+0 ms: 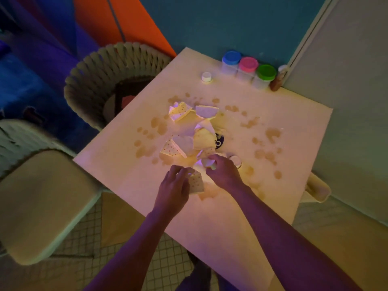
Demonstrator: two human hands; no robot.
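left hand [174, 183] pinches one dotted shard [196, 183] close over the desk [231, 217]; right hand [223, 171] curls round one small pale piece [207, 163], just beside one little round pot [235, 160]. beyond them, mid-desk, one overlapping pile of shards [201, 135] holds about six pieces. three lidded tubs [248, 66], blue, pink and green, one white-capped jar [206, 77] and one brown bottle [277, 80] line the far edge. open stained desk lies right of the pile and toward the near edge.
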